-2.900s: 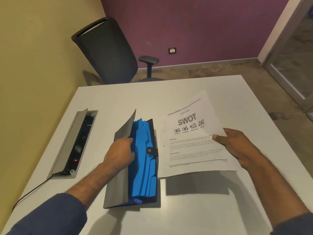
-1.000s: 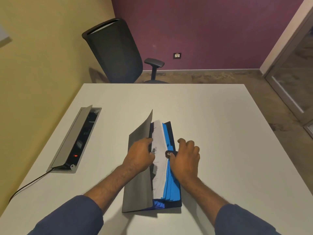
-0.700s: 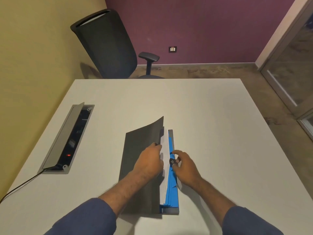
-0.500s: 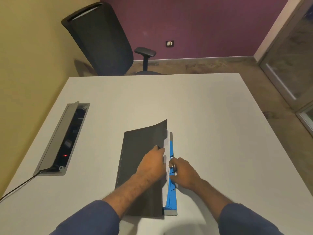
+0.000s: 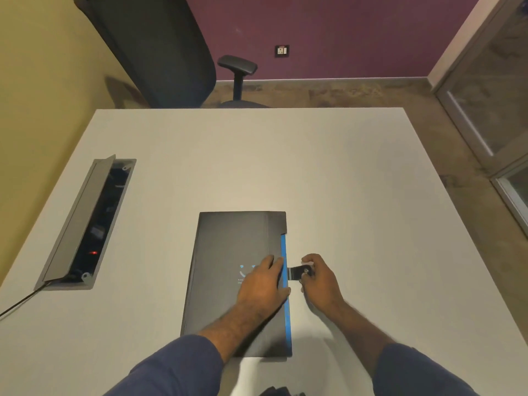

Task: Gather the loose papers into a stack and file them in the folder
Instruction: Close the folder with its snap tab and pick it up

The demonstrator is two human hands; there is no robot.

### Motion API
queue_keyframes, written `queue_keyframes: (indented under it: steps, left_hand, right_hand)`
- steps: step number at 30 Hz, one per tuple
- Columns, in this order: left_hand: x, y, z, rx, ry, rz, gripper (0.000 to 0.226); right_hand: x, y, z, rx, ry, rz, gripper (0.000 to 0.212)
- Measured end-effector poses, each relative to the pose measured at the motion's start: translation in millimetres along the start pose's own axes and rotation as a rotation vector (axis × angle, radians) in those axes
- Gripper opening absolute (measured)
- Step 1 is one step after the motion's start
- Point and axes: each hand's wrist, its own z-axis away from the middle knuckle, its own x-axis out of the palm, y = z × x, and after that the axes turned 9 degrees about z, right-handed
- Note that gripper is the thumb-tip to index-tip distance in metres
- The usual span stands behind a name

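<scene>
Far left of the left hand (image 5: pixel 264 284): open metal cable box (image 5: pixel 85 224), hard-edged. Under that flat, pressing palm: matte black folder (image 5: pixel 228 252), closed on the table (image 5: pixel 343 181), probably light, stiff yet bendy, blue edge showing. Just right: right hand (image 5: pixel 320 281) pinching the glossy snap strap (image 5: pixel 298 272), likely the best hold.
</scene>
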Motion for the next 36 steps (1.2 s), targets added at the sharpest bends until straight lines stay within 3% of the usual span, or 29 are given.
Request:
queue_keyframes:
  steps: [8, 13, 18, 25, 36]
  left_hand:
    - [2, -62, 8, 0.04, -0.024, -0.225, 0.095]
    - [7, -71, 9, 0.063, -0.042, -0.235, 0.097]
    - [11, -76, 7, 0.057, -0.06, -0.234, 0.095]
    - [14, -78, 6, 0.064, -0.064, -0.235, 0.095]
    - [16, -80, 5, 0.052, -0.049, -0.209, 0.094]
  right_hand:
    - [7, -8, 13, -0.056, 0.099, -0.007, 0.021]
    - [19, -18, 12, -0.284, 0.043, 0.297, 0.016]
    - [29, -25, 3, -0.355, -0.056, 0.512, 0.029]
    - [32, -25, -3, -0.39, -0.072, 0.639, 0.027]
    - [45, -27, -14, -0.298, -0.086, 0.594, 0.024]
